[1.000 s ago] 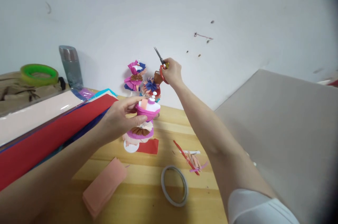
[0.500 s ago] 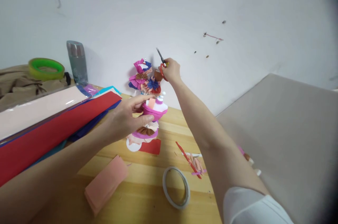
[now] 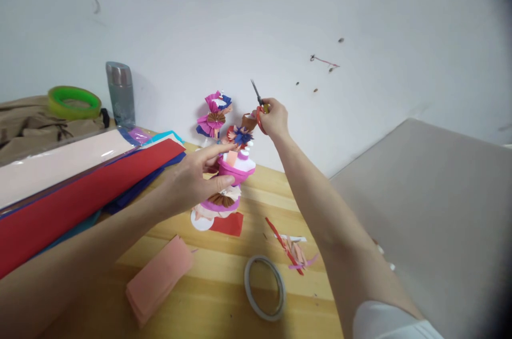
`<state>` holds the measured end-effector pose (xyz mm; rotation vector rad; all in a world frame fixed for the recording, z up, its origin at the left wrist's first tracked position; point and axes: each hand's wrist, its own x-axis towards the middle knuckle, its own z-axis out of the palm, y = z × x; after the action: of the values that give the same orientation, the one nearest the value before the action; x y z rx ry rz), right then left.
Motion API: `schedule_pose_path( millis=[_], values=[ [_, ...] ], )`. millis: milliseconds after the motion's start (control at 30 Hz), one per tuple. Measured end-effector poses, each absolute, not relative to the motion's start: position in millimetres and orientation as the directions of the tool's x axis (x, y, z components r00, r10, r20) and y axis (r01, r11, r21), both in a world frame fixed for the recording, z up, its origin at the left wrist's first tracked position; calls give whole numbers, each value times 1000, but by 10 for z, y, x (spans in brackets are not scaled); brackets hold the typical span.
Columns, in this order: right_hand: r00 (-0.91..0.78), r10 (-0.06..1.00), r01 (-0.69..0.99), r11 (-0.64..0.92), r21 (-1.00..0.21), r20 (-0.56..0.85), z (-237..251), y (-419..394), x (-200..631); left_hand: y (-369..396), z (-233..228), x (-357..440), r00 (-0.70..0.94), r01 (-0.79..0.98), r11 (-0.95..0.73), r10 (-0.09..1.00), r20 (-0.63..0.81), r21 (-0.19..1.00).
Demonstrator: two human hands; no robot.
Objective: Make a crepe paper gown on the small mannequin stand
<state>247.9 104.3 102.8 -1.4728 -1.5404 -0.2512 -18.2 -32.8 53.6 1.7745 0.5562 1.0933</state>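
Observation:
My left hand reaches around a magenta-and-white figure, thumb in front and fingers behind it; a peach piece lies on its white part. Below, the figure widens into a ruffled base with a brown pleated fan. In my right hand is a pair of scissors with red handles, blades pointing up and left. Close to these fingers is a brown paper piece with a blue paper flower; whether they touch it I cannot tell. Behind stands another magenta, brown and blue paper decoration.
A roll of white tape, folded peach paper and paper scraps lie on the wooden table. Long colored paper sheets cover the left side. At the back left are a flask and a green tape roll.
My right hand has moved right and slightly down with the scissors. The brown piece and blue flower have shifted right and down, away from the decoration behind. My left hand stays on the figure.

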Motion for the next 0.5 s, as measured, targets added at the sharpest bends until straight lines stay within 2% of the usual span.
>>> schedule_pose_path(
  millis=[167, 333, 500],
  values=[
    [164, 689, 858, 253, -447, 706, 1078, 1129, 2418, -329, 527, -189, 496, -81, -446, 758, 425, 891],
    [172, 647, 894, 215, -394, 743, 1086, 1226, 2372, -351, 560, -203, 502, -77, -429, 764, 407, 900],
    [174, 658, 905, 188, -383, 733, 1064, 1290, 2320, -377, 594, -194, 505, -121, -435, 747, 433, 892]
  ],
)
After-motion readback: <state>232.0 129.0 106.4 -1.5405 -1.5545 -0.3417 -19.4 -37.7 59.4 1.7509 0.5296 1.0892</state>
